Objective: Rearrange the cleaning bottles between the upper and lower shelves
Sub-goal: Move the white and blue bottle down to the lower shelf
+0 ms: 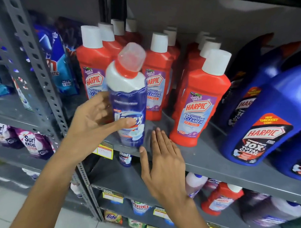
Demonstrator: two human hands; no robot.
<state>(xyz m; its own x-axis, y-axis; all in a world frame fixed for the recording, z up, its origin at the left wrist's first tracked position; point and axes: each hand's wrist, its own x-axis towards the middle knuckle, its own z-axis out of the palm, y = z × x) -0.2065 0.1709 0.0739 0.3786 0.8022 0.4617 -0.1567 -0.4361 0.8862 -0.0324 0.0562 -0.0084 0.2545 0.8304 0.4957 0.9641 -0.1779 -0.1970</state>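
A blue-and-white Domex bottle (128, 102) with a red collar and clear cap stands slightly tilted at the front edge of the upper shelf (213, 162). My left hand (95, 123) wraps it from the left, thumb across the label and fingers behind it. My right hand (162, 165) is flat and empty just right of the bottle's base, fingertips over the shelf edge. Behind stand rows of red Harpic bathroom cleaner bottles (199, 106). On the lower shelf (118, 180) another Domex bottle (125, 158) is partly hidden under the shelf edge.
Large blue Harpic jugs (262, 123) fill the upper shelf's right side. A perforated grey upright (43, 83) divides the racks, with detergent pouches (33, 144) to its left. Red and purple bottles (222, 197) lie on the lower shelf at right. Yellow price tags (103, 152) hang on the shelf edges.
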